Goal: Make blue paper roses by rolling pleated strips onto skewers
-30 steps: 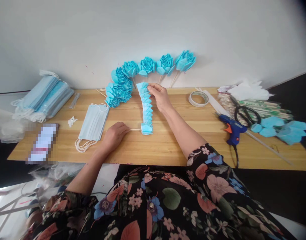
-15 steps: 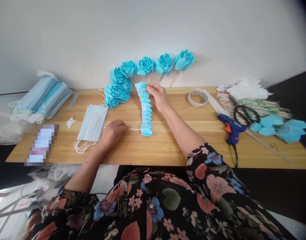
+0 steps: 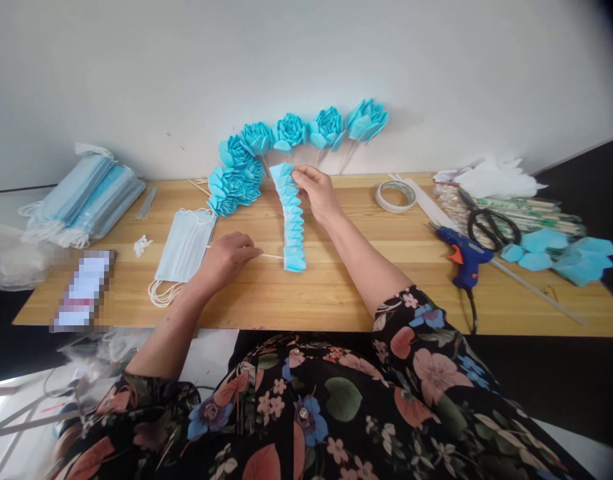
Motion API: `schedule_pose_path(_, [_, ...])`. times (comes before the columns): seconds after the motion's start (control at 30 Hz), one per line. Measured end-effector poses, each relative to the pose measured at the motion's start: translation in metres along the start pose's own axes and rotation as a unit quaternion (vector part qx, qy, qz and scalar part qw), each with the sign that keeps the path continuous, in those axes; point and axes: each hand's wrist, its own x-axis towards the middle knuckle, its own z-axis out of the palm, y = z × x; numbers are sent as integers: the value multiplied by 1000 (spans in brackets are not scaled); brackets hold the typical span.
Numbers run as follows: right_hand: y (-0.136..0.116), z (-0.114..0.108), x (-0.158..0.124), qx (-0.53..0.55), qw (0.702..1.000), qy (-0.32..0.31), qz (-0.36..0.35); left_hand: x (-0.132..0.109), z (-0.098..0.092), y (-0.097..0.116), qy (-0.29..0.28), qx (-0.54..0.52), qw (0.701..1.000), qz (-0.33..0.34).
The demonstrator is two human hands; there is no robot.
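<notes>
A pleated light-blue strip (image 3: 292, 213) hangs upright over the table, its folds stacked in a zigzag. My right hand (image 3: 317, 190) pinches its upper end between thumb and fingers. My left hand (image 3: 231, 257) is closed around a thin wooden stick (image 3: 272, 257), whose tip meets the strip's lower end. Beside my left wrist lies a blue face mask (image 3: 183, 245) with white ear loops. Several finished blue flowers (image 3: 292, 131) on sticks stand behind the strip against the wall.
At the left are a stack of masks (image 3: 89, 193), a pixelated phone (image 3: 85, 290) and small white bits (image 3: 143, 245). A tape roll (image 3: 395, 197), a blue glue gun (image 3: 463, 257), black-handled scissors (image 3: 493, 230), bundled sticks (image 3: 531, 210) and blue cut petals (image 3: 583, 260) lie at the right.
My left hand has risen slightly from the table, tilting the stick so its left end sits higher. My right hand and the strip stay almost still.
</notes>
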Motion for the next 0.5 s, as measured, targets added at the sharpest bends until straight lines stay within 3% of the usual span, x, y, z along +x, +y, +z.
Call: schedule_pose_path(0.5, [-1,0,0,10,1000,-9,-14,13,13,-18,-22,-73,996,-38])
